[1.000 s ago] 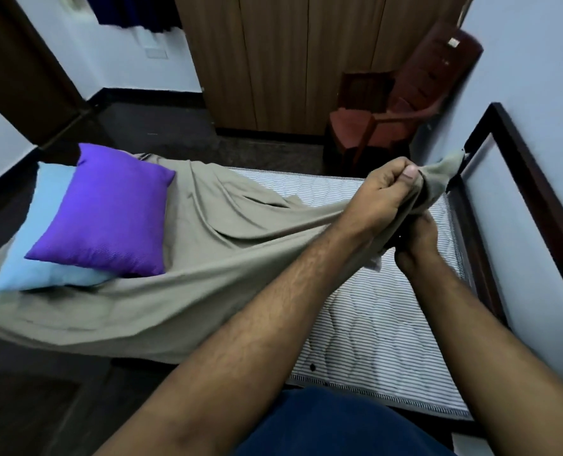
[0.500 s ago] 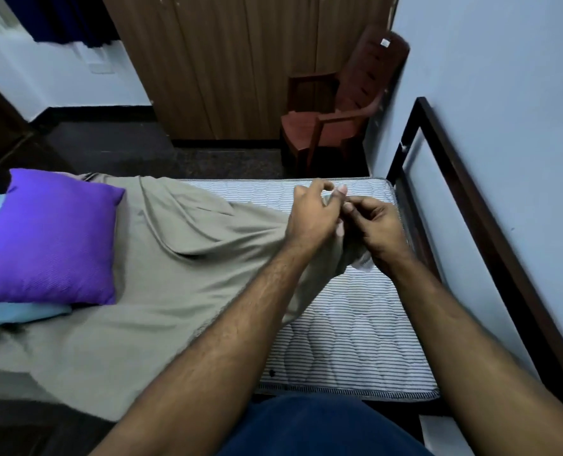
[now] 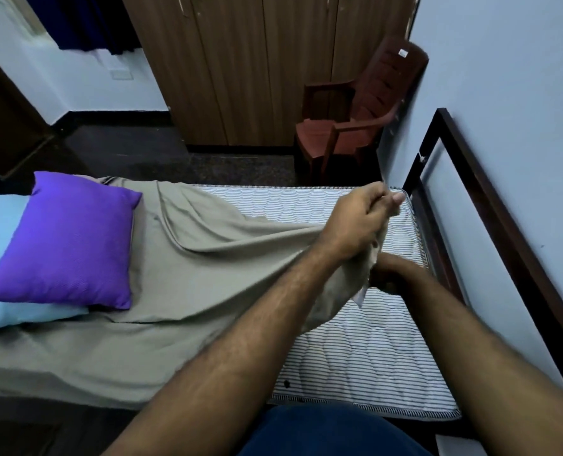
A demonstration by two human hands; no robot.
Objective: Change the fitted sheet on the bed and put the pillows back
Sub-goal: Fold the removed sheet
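Observation:
A beige fitted sheet (image 3: 188, 278) covers the left part of the bed and is drawn up toward the right. My left hand (image 3: 355, 222) grips its bunched corner, lifted above the striped mattress (image 3: 365, 350). My right hand (image 3: 392, 271) sits lower, just under the left, holding the hanging fold of the same sheet; its fingers are partly hidden by the cloth. A purple pillow (image 3: 66, 241) lies on the sheet at the left, overlapping a light blue pillow (image 3: 0, 255) beneath it.
A dark wooden headboard frame (image 3: 490, 205) runs along the right wall beside the mattress. A brown plastic chair (image 3: 355, 116) stands behind the bed next to a wooden wardrobe (image 3: 260, 70). Dark floor lies beyond the bed.
My left hand has moved right toward the mattress's far right corner with the sheet. My right hand has dropped below it, and the two hands have come apart.

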